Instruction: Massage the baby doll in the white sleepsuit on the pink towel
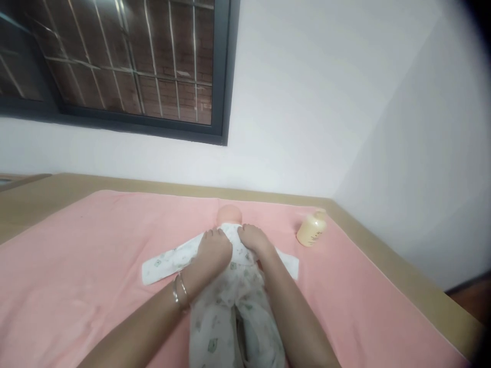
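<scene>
A baby doll lies on its back, only its bald head showing beyond the collar. It wears a white long-sleeved romper with small printed figures. The sleeves spread out flat to both sides and the legs reach toward me. My left hand, with bangles at the wrist, is closed on the romper at the left shoulder, knuckles up. At the opposite shoulder my right hand has its fingers curled over the fabric. My palms and whatever is under them are hidden.
A pink cloth covers much of the tan table. Toward the back right stands a cream pump bottle. A white wall rises behind, with a dark-framed barred window at upper left.
</scene>
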`<state>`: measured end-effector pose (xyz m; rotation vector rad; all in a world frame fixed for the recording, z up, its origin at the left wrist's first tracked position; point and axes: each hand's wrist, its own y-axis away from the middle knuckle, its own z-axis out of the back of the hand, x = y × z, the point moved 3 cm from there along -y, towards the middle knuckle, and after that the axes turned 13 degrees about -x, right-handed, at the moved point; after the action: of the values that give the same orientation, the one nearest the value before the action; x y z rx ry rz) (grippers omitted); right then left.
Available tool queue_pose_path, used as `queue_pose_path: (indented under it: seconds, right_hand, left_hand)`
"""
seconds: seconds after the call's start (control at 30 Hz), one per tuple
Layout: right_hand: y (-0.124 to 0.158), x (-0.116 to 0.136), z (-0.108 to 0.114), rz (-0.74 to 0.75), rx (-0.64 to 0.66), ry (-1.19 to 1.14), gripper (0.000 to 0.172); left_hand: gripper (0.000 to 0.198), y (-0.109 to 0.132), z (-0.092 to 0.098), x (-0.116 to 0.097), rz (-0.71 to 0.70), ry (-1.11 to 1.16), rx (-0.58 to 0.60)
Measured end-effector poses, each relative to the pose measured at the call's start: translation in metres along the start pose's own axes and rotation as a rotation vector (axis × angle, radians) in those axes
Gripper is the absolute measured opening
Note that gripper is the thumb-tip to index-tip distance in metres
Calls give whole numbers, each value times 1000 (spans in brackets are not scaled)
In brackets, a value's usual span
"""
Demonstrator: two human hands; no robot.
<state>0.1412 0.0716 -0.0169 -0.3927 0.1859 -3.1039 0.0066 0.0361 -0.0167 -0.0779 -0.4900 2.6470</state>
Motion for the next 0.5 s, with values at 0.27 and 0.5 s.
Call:
queue_pose_path:
  seconds: [0.27,0.5]
  right_hand:
    - [37,19,8,146,-71,72,43]
    - [3,-8,2,13,32,-64,49]
  left_hand:
    - [44,-19,-12,30,304,132,31]
    - [28,-8,-4,11,149,44,4]
